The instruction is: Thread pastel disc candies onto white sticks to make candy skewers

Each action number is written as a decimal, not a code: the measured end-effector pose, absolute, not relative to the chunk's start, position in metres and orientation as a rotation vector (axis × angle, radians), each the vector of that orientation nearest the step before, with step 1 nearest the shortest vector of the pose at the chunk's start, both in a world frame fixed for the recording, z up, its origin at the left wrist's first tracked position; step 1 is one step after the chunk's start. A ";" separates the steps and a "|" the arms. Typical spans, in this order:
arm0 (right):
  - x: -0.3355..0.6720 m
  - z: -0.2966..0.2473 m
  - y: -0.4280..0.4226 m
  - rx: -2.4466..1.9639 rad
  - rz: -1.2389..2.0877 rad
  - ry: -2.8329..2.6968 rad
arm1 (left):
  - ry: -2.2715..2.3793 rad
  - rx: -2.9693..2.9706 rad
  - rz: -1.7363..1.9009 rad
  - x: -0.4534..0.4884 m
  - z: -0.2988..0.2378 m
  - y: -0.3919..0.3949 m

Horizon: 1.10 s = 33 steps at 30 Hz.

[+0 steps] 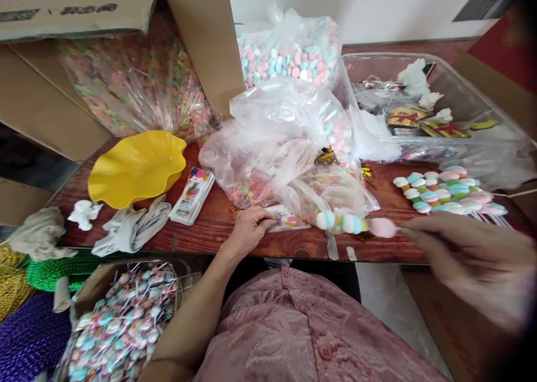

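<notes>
My right hand (474,250), smeared by motion, pinches the stick end of a candy skewer (348,223). White, blue, green and orange pieces are threaded along it, with a pink one nearest my fingers. It is held level above the table's front edge, pointing left. At the front middle of the table, my left hand (248,229) has its fingers closed on the left edge of a printed plastic bag (289,218). Clear bags of colourful candy (255,186) lie just behind that hand. To the right, several finished skewers (444,192) rest side by side in a pile.
A stack of printed bags (193,196), a yellow wavy bowl (136,169) and pale gloves (132,225) lie left. Behind stand a cardboard box (205,35), a bag of pastel candy (293,52) and a clear bin (461,85). Wrapped skewers fill a container (121,315) below.
</notes>
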State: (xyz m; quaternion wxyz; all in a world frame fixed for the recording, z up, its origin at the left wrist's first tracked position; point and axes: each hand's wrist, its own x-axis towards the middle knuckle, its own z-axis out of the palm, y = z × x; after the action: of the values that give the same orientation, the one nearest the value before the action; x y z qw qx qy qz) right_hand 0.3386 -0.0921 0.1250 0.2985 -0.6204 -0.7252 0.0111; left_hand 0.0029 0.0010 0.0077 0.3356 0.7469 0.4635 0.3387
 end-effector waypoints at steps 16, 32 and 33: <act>0.312 0.066 -0.087 -1.364 0.031 -1.875 | 1.170 1.845 0.905 0.001 0.005 0.004; 0.302 0.064 -0.084 -1.185 -0.398 -2.289 | 1.041 2.087 0.951 -0.001 -0.002 0.003; 0.302 0.064 -0.084 -1.185 -0.410 -2.294 | 1.025 2.100 0.956 -0.002 -0.003 0.003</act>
State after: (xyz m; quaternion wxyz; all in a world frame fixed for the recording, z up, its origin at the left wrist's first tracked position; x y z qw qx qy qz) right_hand 0.3018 -0.0842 0.0642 0.2605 -0.4375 -0.8473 -0.1513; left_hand -0.0016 0.0035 -0.0033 0.3035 0.7926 0.3866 0.3608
